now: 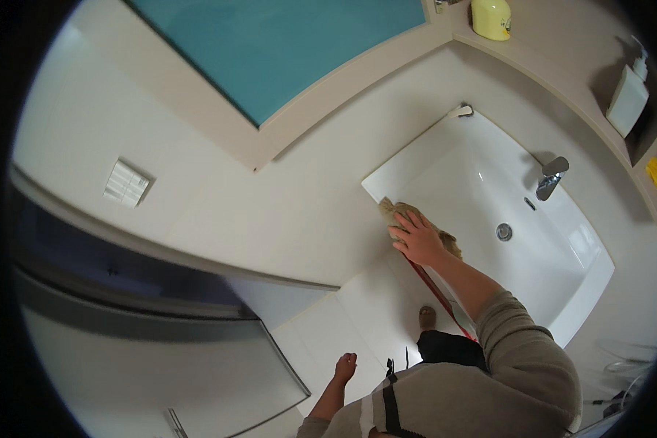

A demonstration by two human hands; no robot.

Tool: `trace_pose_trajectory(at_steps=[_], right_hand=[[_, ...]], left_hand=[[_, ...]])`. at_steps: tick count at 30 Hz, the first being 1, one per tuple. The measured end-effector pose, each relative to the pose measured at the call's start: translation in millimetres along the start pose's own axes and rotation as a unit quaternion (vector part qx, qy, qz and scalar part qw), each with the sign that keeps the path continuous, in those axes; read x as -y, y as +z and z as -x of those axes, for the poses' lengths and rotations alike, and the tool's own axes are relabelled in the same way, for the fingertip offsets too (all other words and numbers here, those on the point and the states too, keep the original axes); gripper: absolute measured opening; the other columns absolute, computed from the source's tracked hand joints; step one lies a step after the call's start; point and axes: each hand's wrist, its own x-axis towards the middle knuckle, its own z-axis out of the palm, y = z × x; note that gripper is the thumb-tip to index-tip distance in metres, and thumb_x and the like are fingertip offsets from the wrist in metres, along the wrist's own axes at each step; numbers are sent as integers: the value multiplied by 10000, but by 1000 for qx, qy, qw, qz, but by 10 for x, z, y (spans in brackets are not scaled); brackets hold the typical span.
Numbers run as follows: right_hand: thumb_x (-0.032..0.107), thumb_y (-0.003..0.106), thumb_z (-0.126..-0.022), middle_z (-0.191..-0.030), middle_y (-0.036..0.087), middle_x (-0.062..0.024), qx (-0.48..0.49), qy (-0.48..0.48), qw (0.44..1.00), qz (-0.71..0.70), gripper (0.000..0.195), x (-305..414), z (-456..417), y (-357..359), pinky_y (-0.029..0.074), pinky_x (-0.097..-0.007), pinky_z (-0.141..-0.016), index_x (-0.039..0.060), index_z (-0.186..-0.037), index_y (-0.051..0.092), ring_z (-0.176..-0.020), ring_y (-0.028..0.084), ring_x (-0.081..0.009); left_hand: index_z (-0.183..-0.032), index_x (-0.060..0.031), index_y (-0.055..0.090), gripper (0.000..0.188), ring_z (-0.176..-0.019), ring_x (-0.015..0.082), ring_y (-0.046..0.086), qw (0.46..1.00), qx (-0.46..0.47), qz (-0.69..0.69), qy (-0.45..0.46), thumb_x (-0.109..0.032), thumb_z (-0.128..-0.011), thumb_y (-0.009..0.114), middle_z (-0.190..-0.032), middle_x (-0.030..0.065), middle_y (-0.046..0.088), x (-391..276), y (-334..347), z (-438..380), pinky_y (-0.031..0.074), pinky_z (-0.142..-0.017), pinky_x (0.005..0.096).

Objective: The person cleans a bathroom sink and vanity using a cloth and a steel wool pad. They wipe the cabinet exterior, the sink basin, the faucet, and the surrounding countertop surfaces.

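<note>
My right hand rests palm down on a bunched brown cloth, its fingers spread over the fabric. The cloth lies across the left end of the front rim of a white ceramic washbasin, partly hidden under the hand. A chrome faucet stands at the back of the basin, and a round metal drain sits in the bowl. Low at my side hangs my left hand, fingers curled and nothing visible in them, away from the basin.
A shelf behind the basin holds a yellow container and a white pump bottle. A mirror-cabinet-like framed panel juts out at the upper left. Below it is a wall switch. A door stands at lower left.
</note>
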Motion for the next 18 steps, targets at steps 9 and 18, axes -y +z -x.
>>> trace_pose_trajectory(at_steps=[9, 18], right_hand=[[484, 365, -984, -1512, 333, -48, 28, 43, 999, -15, 466, -124, -877, 294, 154, -502, -1165, 301, -1410, 419, -1415, 243, -303], [494, 364, -985, -1512, 339, -30, 59, 76, 994, -50, 504, -529, -1312, 159, 111, -469, -1181, 270, -1435, 396, -1430, 225, -231]], left_hand=[[-1135, -41, 598, 425, -846, 194, 669, 991, 93, 80, 53, -416, -973, 482, -1025, 79, 650, -689, -298, -1019, 514, -661, 325], [-977, -39, 655, 231, -981, 324, 631, 955, 159, -130, 215, -234, -922, 544, -1024, 160, 673, -1627, -1075, -2177, 491, -857, 406]])
